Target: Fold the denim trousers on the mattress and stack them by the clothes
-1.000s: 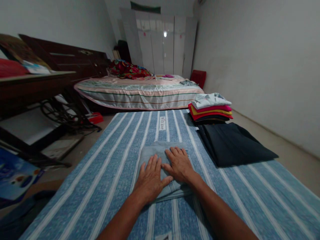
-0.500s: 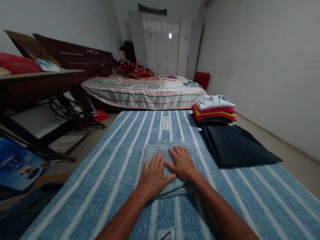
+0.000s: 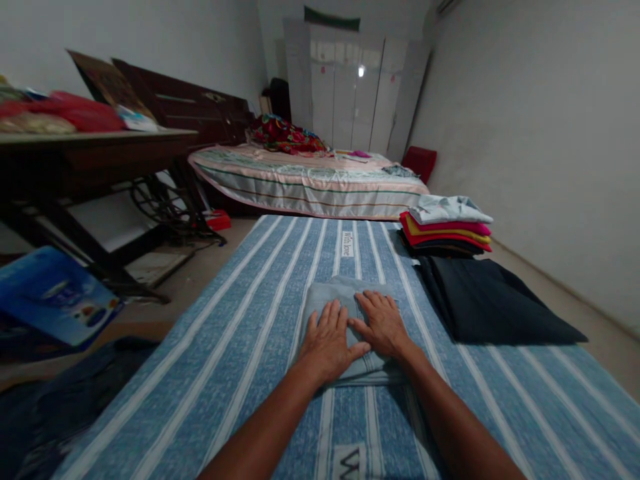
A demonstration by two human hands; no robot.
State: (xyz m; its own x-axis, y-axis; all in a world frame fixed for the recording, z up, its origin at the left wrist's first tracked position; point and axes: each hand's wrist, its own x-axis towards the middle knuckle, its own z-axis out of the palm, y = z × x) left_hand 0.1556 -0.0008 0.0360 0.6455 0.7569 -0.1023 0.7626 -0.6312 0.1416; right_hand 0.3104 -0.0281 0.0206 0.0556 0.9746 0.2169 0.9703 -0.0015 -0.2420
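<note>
A folded pale grey-blue cloth (image 3: 330,298) lies in the middle of a blue mattress with white stripes (image 3: 240,347). My left hand (image 3: 327,343) rests flat on the cloth, fingers stretched out and pointing away from me. My right hand (image 3: 383,325) lies flat beside it on the same cloth, fingers spread, its thumb touching the left hand. Neither hand grips anything. Both forearms reach in from the bottom edge.
A dark folded garment (image 3: 490,303) lies on the mattress's right side, with a stack of folded coloured clothes (image 3: 447,227) behind it. Farther back is a bed (image 3: 310,180) and a white wardrobe (image 3: 350,93). A dark wooden table (image 3: 95,160) and a blue box (image 3: 55,293) are at left.
The view has swung to the right and a little up, so everything sits further right in the picture. Both hands stay flat on the folded cloth, pressed side by side.
</note>
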